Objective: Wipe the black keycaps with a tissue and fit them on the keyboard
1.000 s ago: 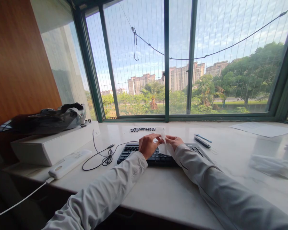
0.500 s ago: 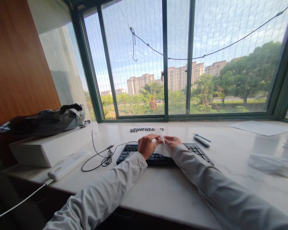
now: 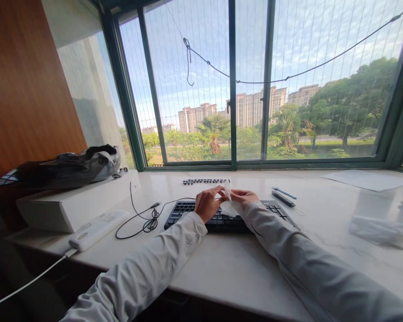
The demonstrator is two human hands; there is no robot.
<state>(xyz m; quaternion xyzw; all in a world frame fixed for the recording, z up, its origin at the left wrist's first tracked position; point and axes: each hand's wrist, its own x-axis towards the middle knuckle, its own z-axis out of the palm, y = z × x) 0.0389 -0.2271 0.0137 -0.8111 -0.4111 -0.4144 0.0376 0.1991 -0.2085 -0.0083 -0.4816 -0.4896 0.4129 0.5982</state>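
My left hand [image 3: 207,203] and my right hand [image 3: 244,197] meet above a black keyboard [image 3: 188,210] on the white marble sill. Both pinch a thin white wipe [image 3: 229,201] that hangs between the fingertips. The wipe's lower part drapes onto the keyboard's middle keys. Both arms wear white sleeves. A row of loose black keycaps [image 3: 204,181] lies just behind the hands.
The keyboard's coiled cable [image 3: 150,221] lies to its left. A white power strip [image 3: 94,230] and a white box [image 3: 70,203] with a dark bag [image 3: 63,167] stand at the left. Two pens [image 3: 283,197], a paper sheet [image 3: 366,180] and a clear packet [image 3: 378,228] lie to the right.
The hands stayed above the keyboard and kept working the wipe; its top edge dropped and bunched, then rose again between the fingertips. The view shifted slightly.
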